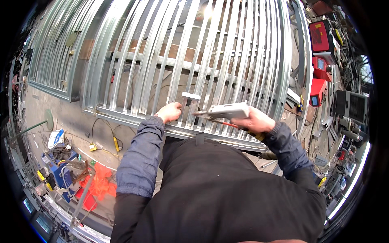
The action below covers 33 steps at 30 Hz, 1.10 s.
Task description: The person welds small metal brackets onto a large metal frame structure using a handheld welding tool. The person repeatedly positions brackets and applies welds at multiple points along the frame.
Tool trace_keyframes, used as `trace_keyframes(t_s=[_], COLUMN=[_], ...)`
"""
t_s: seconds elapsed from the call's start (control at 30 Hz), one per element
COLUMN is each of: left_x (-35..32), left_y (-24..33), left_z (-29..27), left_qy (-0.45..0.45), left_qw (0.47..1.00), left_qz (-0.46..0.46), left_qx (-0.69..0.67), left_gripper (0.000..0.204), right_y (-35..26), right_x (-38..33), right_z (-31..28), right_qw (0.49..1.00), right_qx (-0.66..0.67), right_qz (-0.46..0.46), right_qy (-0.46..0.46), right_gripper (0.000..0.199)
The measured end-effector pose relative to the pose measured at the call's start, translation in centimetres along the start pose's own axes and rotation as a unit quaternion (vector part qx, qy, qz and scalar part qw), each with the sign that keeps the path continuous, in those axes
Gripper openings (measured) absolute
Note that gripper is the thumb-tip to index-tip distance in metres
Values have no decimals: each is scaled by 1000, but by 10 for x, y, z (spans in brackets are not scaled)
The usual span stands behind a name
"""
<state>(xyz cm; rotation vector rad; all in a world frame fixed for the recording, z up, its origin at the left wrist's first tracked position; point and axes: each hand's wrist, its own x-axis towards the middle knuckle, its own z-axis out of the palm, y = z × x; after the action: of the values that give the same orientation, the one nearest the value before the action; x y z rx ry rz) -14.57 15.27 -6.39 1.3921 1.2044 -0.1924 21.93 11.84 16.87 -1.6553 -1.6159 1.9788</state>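
Observation:
A large frame of shiny galvanised steel bars (194, 52) lies flat in front of me. My left hand (169, 111) rests on its near bars, fingers curled, right beside a small flat metal plate (190, 96) sitting across two bars. My right hand (256, 120) grips a pair of red-handled pliers (219, 120) whose jaws point left, together with a short length of pale rectangular metal tube (229, 110) held over the grille's near edge. Both forearms are in blue sleeves.
A second barred frame (52, 60) lies at the left. On the concrete floor (73, 121) are a blue machine (60, 162), an orange cloth (99, 182) and yellow-tipped cables (115, 141). Red machines (322, 48) and metal scrap crowd the right side.

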Motion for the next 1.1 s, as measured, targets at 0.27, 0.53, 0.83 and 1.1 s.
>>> trace_keyframes(t_s=[0.27,0.53,0.83,1.1], left_x=[4,3,4,8], left_y=[3,13,12,10], left_z=[0,-2,2,3], left_qy=[16,17,35,42], left_qw=[999,997,994,992], left_qz=[-12,-10,-4,4], left_qx=[41,69,101,115], left_gripper=[45,40,39,33], right_y=[8,20,9,40], right_x=[72,88,90,101], right_z=[17,23,21,28], right_qw=[983,987,985,984], right_qx=[-45,-5,12,20], right_qz=[99,63,60,51], right_qy=[-149,-150,-164,-171], right_gripper=[50,50,48,49])
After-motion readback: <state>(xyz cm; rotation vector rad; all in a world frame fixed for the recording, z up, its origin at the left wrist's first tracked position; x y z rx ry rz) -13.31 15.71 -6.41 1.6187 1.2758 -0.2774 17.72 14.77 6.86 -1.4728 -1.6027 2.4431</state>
